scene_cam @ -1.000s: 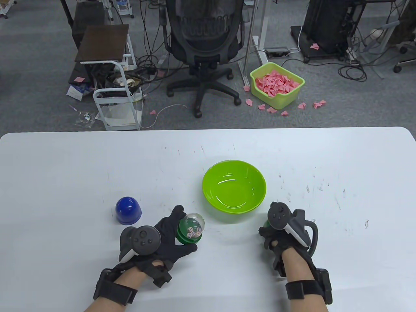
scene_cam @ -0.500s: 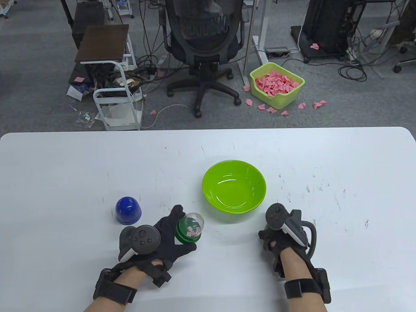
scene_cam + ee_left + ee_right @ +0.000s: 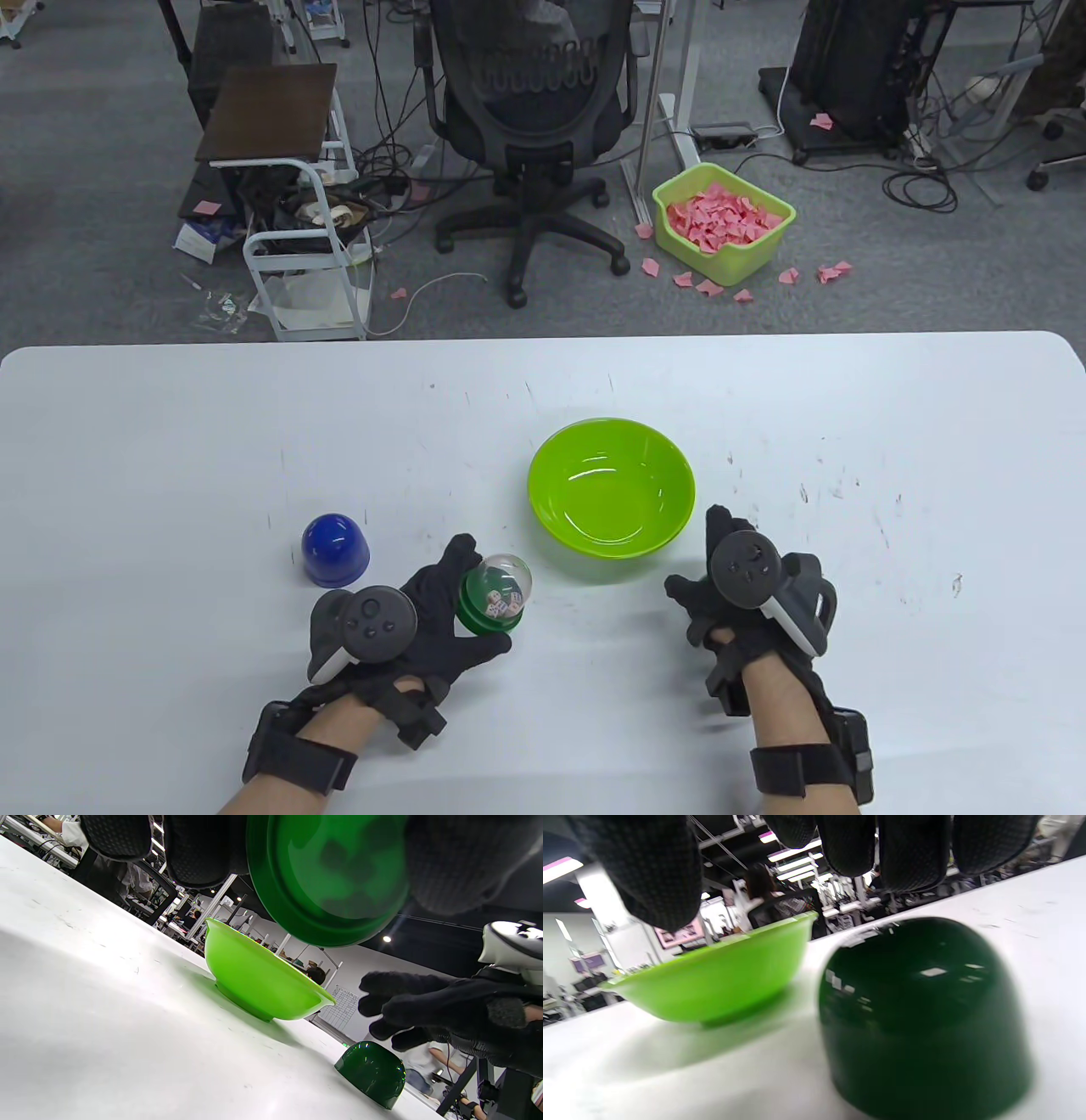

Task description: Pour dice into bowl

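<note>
Left hand (image 3: 424, 615) grips a dice cup base with clear dome (image 3: 496, 596), lifted off the white table (image 3: 170, 441); thumb and fingers wrap its green base, whose underside (image 3: 326, 878) fills the top of the left wrist view. Several small white dice (image 3: 503, 604) sit inside the dome, which is tilted a little toward the bowl. Green bowl (image 3: 611, 486) stands upright on the table, beyond and between the two hands, nearer the right one; nothing shows inside it. Right hand (image 3: 730, 594) hovers with fingers spread and loose, holding nothing; in the right wrist view its fingertips (image 3: 912, 853) hang just above a dark green dome cover (image 3: 925, 1014), apart from it. That cover rests mouth-down on the table directly under the right hand, just beside the bowl's near edge; in the table view the hand hides it. Left wrist view shows the same cover (image 3: 373, 1071) on the table with the right hand's fingers above it. A blue dome cover (image 3: 334, 550) stands mouth-down just beyond the left hand, on its outer side, untouched.
</note>
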A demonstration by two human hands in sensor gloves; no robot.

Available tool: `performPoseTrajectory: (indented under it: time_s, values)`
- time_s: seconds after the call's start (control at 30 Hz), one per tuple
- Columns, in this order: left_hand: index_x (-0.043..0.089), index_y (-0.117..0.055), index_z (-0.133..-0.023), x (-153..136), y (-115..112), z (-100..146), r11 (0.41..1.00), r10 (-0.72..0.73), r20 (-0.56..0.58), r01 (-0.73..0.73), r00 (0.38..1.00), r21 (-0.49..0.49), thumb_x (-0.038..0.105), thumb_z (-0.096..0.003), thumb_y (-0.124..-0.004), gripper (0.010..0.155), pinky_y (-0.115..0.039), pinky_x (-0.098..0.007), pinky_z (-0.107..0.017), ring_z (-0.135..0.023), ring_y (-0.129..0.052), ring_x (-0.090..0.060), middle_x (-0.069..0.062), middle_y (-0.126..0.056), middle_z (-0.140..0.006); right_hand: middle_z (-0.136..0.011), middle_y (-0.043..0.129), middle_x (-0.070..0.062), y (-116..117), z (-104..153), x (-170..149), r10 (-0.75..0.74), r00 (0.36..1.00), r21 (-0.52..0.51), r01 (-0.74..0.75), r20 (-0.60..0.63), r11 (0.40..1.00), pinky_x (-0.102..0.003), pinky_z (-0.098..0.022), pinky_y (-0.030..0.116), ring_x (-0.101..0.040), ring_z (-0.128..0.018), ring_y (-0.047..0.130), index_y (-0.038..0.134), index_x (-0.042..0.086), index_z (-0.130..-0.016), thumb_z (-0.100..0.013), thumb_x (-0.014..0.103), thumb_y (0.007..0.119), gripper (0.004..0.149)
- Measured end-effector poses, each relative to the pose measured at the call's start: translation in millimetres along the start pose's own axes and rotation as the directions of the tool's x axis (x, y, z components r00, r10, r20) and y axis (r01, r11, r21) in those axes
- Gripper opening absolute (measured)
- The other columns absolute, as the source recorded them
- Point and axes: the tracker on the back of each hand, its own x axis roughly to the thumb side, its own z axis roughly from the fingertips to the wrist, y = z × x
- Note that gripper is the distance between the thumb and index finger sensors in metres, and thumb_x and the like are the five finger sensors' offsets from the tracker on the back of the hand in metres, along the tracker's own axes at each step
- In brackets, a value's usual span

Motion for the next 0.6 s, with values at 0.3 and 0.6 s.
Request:
performPoseTrajectory:
  time_s: [0.3,0.6]
  values:
    - [0.019,-0.023,-0.110,2,-3,-1,1.000,-0.009,0.013,0.009,1.000,-0.017,0.069,-0.0365,-0.087,0.109,-0.063,-0.062,-0.075,-0.096,-0.074,-0.034,-0.011,-0.061,-0.110,-0.108,0.061,-0.029,8,13,45,-0.054,0.964,-0.054,0.071,0.260,0.996,-0.074,-0.059,0.063,-0.060,-0.083,0.072,0.046,0.006,-0.108,-0.046,0.052,0.082,0.085]
    - [0.019,-0.024,-0.110,18,-12,0,0.996,-0.054,0.079,0.059,0.995,-0.060,0.069,-0.0359,-0.087,0.110,-0.064,-0.062,-0.075,-0.095,-0.075,-0.034,-0.011,-0.062,-0.109,-0.105,0.066,-0.029,23,28,83,-0.154,0.880,0.021,0.161,0.449,0.987,-0.074,-0.058,0.064,-0.059,-0.081,0.074,0.048,0.005,-0.107,-0.048,0.057,0.070,0.082]
